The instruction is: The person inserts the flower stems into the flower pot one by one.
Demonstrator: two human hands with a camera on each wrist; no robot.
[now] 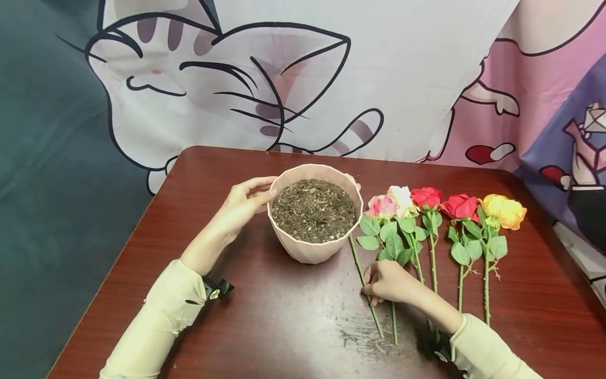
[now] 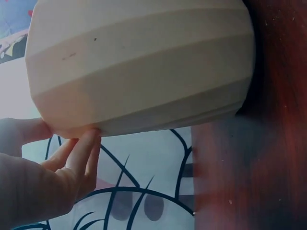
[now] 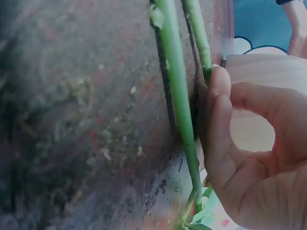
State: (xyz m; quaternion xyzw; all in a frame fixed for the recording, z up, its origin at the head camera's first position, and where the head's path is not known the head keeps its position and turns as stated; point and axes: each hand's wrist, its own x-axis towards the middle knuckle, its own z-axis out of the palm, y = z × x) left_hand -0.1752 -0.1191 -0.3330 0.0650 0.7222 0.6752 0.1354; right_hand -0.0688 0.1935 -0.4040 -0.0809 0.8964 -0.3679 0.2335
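A pale pink faceted flowerpot [image 1: 310,252], filled with dark soil [image 1: 314,210], stands on the table. My left hand [image 1: 239,208] rests against its left side, thumb near the rim; in the left wrist view the fingers [image 2: 86,155] touch the outer wall. With thumb and fingertips, my right hand [image 1: 390,281] pinches a green rose stem [image 1: 356,258], also seen as a stem [image 3: 199,36] in the right wrist view. The pot hides most of that rose's bloom. Beside it lies a pink rose [image 1: 382,206], its stem passing under the right hand.
Right of it lie a white rose [image 1: 402,200], two red roses [image 1: 427,197] and a yellow rose [image 1: 505,211], blooms toward the back. Dark marks streak the brown table [image 1: 265,316] near its front. A cartoon cat cloth [image 1: 307,68] hangs behind.
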